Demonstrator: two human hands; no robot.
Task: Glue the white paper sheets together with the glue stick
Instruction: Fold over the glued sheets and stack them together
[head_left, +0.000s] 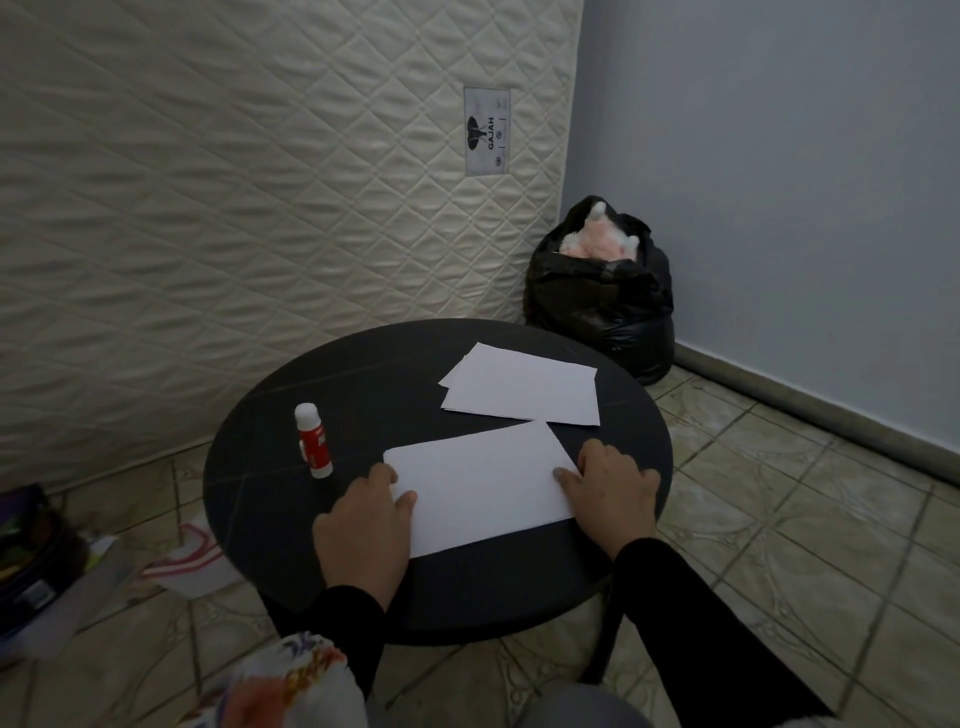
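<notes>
While both hands press near white sheet (480, 486) flat, left hand (363, 525), right hand (613, 493) fingers uncurled; glue stick (314, 440) upright beside.

A home room: upright mattress (260, 208), tiled floor (810, 519), bagged plush toy (597, 241).

My one view sits on the head, looking forward and steeply down onto the counter (270, 415) from close above. Both hands enter from the bottom edge, left grip (363, 525) and right grip (613, 493), floor and wall beyond them.
</notes>
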